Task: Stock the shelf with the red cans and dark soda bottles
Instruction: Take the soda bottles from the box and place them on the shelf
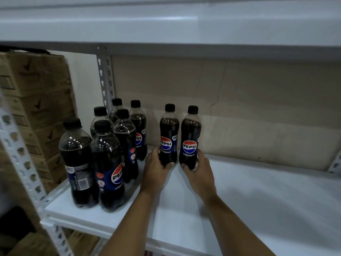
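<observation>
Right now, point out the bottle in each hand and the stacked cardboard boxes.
Left-hand bottle (168,139), head view, on its label.
Right-hand bottle (190,143), head view, on its label.
Cardboard boxes (35,108), head view, on the front face of the stack.

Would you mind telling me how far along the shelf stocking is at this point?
Done: six dark soda bottles stand grouped at the shelf's left end. In hand: the left hand grips one bottle and the right hand grips another, both upright, low on the white shelf by the group. Left: no red cans are visible yet, and the shelf's right side is bare.
</observation>
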